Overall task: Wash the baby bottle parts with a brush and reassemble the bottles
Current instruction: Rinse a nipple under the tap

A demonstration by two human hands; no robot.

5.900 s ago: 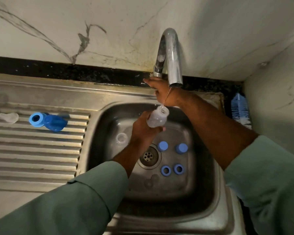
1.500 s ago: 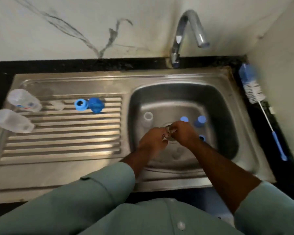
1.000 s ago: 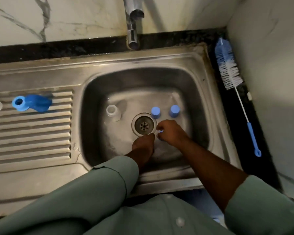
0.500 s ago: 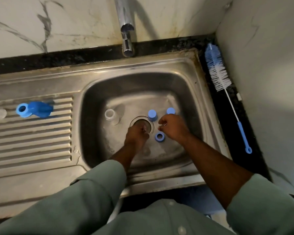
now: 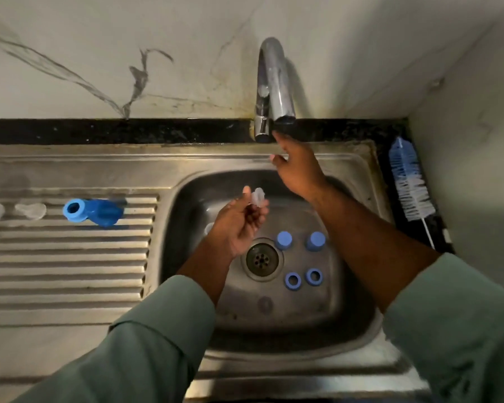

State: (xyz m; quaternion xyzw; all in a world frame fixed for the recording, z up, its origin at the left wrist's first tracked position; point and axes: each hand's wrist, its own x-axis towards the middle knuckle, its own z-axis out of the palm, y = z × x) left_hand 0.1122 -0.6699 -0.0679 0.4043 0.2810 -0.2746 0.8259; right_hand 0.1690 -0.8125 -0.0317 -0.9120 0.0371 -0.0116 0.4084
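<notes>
I note the left hand (image 5: 239,221) raised over the sink (image 5: 358,330), pinching a small clear teat (image 5: 258,196) between thumb and fingertips. The right hand (image 5: 298,170) reaches toward the base of the tap (image 5: 274,82), fingers loosely spread and holding nothing; its fingertips appear to be at or just below the spout and valve. No water shows.

Judgement: the step in hand is rinsing the teat. To do it well I would open the tap to a gentle stream, since the soft piece is lightly pinched and a hard flow could knock it loose. I would bring the teat under the spout with its hollow side up, turn it so water passes through the tip, and keep the pinch on the rim, not the nipple.

The teat sits in front of and below the spout, near the right hand but apart from it. Below, on the sink floor beside the drain (image 5: 262,258), stand two blue caps (image 5: 283,240) and two blue rings (image 5: 293,281), well clear of both hands. The brush (image 5: 409,184) lies on the table to the right of the sink, untouched. A blue cap and ring (image 5: 95,212) rest on the drainboard (image 5: 56,271), with clear parts (image 5: 31,210) farther left.
</notes>
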